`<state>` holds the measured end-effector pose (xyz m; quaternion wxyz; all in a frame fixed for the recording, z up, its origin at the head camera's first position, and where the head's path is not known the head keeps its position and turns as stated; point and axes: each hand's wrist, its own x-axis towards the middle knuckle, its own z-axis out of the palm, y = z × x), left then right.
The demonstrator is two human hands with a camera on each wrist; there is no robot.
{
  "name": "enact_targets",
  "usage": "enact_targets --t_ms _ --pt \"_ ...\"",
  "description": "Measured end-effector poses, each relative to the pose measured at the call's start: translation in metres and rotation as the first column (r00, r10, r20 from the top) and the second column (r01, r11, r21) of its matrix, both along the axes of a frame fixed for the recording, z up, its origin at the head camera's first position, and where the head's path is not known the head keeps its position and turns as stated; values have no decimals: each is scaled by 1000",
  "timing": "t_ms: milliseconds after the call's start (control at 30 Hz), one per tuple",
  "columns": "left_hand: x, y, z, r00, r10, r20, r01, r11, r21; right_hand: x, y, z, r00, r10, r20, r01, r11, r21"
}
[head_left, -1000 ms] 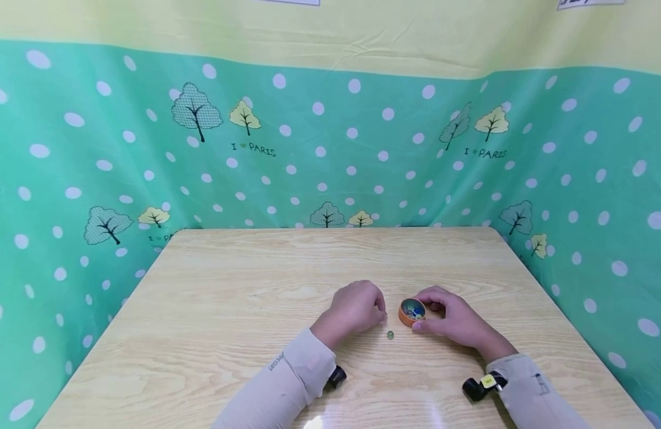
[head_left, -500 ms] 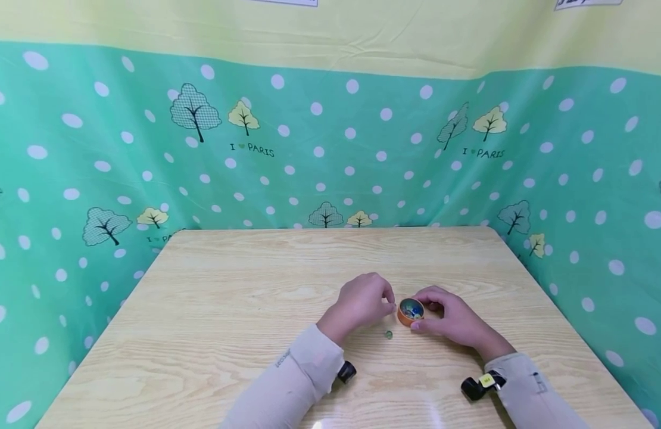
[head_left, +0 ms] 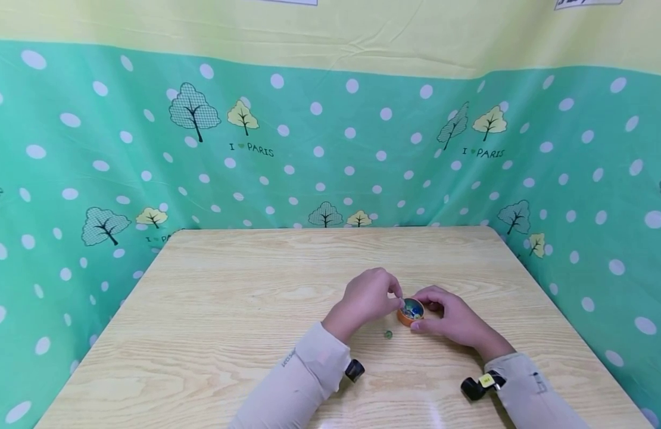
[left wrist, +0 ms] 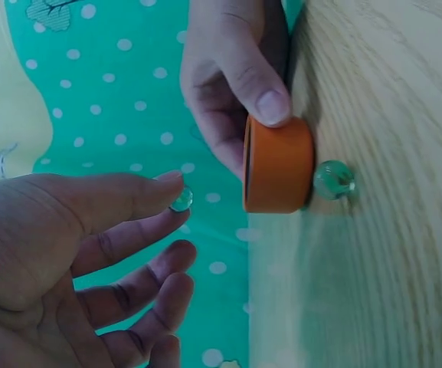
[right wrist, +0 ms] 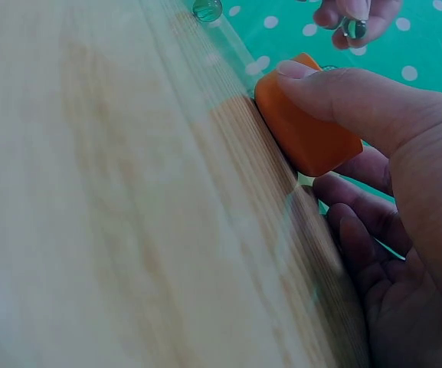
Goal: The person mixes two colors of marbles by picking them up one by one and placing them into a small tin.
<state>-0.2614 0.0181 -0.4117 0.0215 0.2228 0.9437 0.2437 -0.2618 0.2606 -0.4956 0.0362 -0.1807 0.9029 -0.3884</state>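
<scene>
Between thumb and index finger, my left hand [head_left: 370,296] pinches a clear glass marble [left wrist: 181,200] just above the rim of a small round orange container [left wrist: 279,165]. Its other fingers are loosely bent. My right hand [head_left: 455,317] grips the container from the right, thumb on the near side and fingers round the far side. Several marbles, some blue, lie inside the container, seen from above in the head view. A loose green marble [head_left: 388,335] rests on the table, in front of the container and a little to its left.
The wood-grain table [head_left: 228,310] reaches back to a green polka-dot curtain [head_left: 287,149] with printed trees, which also hangs along both sides. A small black camera [head_left: 474,389] is strapped at the right wrist, and another [head_left: 355,370] at the left.
My left hand has moved right and slightly away from me, from beside the container to over its left rim, with the marble pinched. The right hand keeps its hold on the container.
</scene>
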Motion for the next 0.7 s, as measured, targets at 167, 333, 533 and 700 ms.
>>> enact_targets --t_ms 167,333,533,700 --pt "0 2 -4 1000 8 -16 -8 1000 -4 0 0 2 1000 -1 -8 1 1000 5" --pt "0 4 -6 998 7 -64 -7 1000 10 0 0 2 1000 -1 -22 1 1000 8" --pt "2 7 -9 996 13 -83 -11 1000 17 -1 1 -2 999 1 -32 0 1000 8" --pt "2 8 -11 996 16 -91 -16 1000 3 -1 0 -2 1000 3 -30 -2 1000 6"
